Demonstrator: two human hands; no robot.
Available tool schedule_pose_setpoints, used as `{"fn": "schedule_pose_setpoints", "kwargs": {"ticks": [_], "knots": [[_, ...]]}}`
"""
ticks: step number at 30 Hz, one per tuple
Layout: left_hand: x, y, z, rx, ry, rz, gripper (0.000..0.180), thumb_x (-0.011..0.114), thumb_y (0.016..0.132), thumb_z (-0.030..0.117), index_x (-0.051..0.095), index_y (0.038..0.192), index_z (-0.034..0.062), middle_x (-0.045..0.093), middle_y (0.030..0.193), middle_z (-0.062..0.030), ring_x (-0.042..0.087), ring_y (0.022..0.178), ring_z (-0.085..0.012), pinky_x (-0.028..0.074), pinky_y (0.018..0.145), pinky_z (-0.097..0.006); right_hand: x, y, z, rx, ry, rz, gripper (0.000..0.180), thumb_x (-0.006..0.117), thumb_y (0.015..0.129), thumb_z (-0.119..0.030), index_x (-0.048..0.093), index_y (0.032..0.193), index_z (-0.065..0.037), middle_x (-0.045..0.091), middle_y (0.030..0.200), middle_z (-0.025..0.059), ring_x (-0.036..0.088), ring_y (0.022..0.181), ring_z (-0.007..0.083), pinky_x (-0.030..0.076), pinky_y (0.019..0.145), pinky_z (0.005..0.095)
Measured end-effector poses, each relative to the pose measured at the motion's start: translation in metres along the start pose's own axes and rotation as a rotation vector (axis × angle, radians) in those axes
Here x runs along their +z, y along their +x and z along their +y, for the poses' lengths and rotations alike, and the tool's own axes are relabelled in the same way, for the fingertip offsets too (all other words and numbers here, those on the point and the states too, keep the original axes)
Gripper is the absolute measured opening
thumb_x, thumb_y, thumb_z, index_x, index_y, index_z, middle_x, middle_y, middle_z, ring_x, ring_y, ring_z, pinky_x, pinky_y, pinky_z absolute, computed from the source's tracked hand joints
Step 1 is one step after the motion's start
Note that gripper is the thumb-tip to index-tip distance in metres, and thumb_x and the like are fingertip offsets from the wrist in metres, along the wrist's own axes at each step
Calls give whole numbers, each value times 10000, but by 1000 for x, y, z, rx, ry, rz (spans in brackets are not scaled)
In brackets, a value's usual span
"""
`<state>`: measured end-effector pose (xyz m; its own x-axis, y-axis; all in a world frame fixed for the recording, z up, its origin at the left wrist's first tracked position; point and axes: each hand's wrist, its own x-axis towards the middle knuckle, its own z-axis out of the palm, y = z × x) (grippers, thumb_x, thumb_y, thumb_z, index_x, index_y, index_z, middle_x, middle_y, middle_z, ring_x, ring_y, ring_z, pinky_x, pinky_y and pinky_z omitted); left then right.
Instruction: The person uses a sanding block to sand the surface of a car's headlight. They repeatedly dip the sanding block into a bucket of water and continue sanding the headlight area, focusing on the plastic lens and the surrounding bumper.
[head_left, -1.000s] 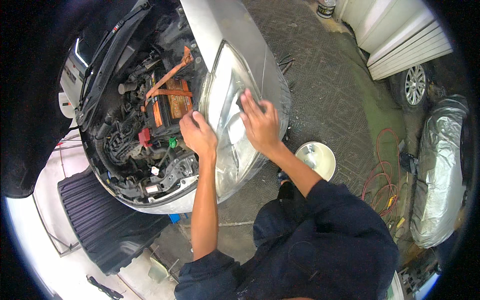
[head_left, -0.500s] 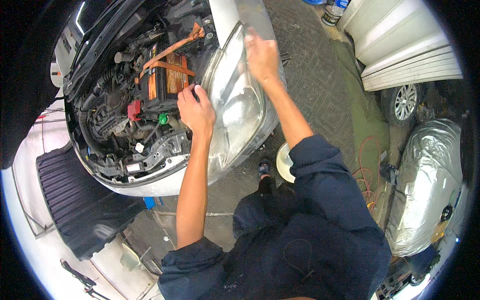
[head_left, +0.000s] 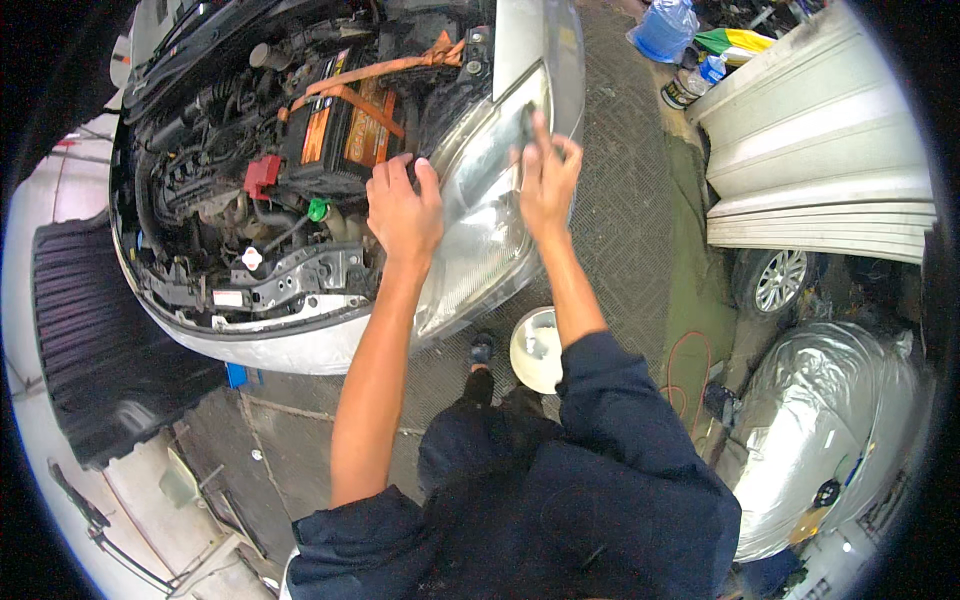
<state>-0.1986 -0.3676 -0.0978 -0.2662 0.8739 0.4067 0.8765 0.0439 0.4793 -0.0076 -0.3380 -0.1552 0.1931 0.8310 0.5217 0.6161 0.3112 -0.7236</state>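
Note:
The clear headlight (head_left: 482,235) of a silver car lies under and between my hands. My left hand (head_left: 405,210) rests at the headlight's inner edge beside the engine bay, fingers spread and holding nothing I can see. Over the headlight's outer upper part is my right hand (head_left: 548,190), its index finger stretched toward the upper corner and its fingers apart. A small dark patch shows at that fingertip; whether it is a separate thing I cannot tell. Just beyond my left hand sits a car battery (head_left: 350,135) with an orange strap (head_left: 375,75) across it.
A pale round bucket (head_left: 538,350) stands on the floor by my legs. Rightward are a roller shutter (head_left: 820,170), a wheel (head_left: 780,280) and a silver-covered vehicle (head_left: 830,430). A ribbed black panel (head_left: 120,340) is at the left. A reddish hose (head_left: 685,365) lies on the floor.
My right hand has slid along the headlight, from beyond its upper corner back toward me. My left hand stays at the inner edge. The view has shifted, showing more of the right side.

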Motion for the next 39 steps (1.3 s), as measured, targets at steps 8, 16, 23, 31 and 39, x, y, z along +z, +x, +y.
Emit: {"fn": "schedule_pose_setpoints", "kwargs": {"ticks": [8,16,23,31,39], "knots": [[1,7,7,-46,-6,5,361,573,1005,371,668,1150,54,638,1130,-153,615,1056,-376,526,863,-516,-15,-61,11,-50,77,-29,377,536,1078,-251,654,1424,-157,535,1024,154,520,929,274,462,895,400],[1,1,6,-60,8,-8,355,569,1002,377,670,1137,66,629,1125,-140,606,1056,-367,534,843,-513,-14,-49,17,-94,102,-39,403,574,1046,-155,634,1444,-130,541,950,113,514,918,268,461,842,386],[3,4,4,-58,10,3,343,579,991,370,673,1117,65,632,1111,-129,614,1051,-359,535,842,-515,-10,-19,17,-39,89,23,392,558,1051,-119,645,1432,-148,520,942,95,504,887,254,470,821,366],[2,-5,4,-77,13,-9,335,587,989,363,676,1129,72,633,1119,-131,615,1060,-356,533,851,-513,-20,-4,16,-144,6,0,456,576,1020,-87,626,1464,-177,514,876,78,490,886,243,468,852,360],[2,2,9,-53,9,24,335,580,991,362,679,1129,73,640,1101,-137,622,1035,-364,546,832,-513,-12,10,-5,-83,56,-42,455,600,1025,-157,590,1477,-104,664,1344,119,512,965,269,450,931,367]]}}
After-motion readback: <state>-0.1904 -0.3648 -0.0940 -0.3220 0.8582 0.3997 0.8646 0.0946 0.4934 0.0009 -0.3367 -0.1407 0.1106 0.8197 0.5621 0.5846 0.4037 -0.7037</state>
